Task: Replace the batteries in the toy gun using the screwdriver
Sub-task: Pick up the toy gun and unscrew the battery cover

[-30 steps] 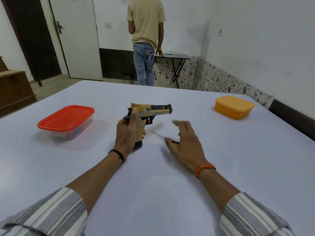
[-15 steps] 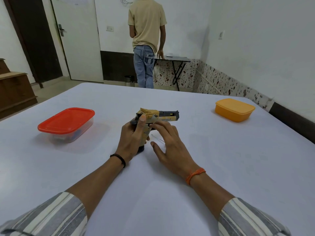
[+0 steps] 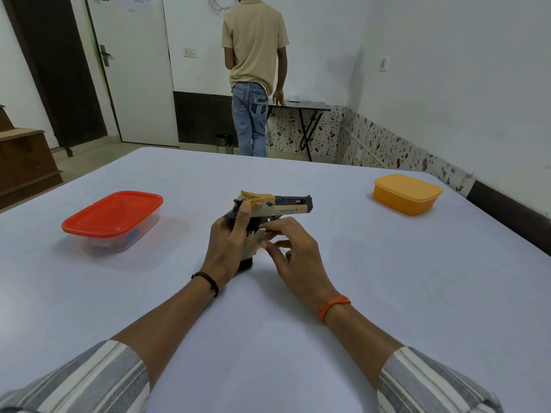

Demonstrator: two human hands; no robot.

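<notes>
Centre of frame, on white counter [image 3: 372,293]: tan-and-black plastic toy gun [image 3: 277,205] stands butt down. Left hand [image 3: 228,248] wrapped round grip. Right hand [image 3: 293,251] half-curled, fingertips on grip; screwdriver hidden, holding unclear. Advice: steady gun, seat tip squarely before turning.

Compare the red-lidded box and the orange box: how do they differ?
The red-lidded box has a clear body that shows items inside; the orange box is opaque orange, contents hidden. The red-lidded box sits left of the toy gun, the orange box far right. Both are closed and rest on the table.
</notes>
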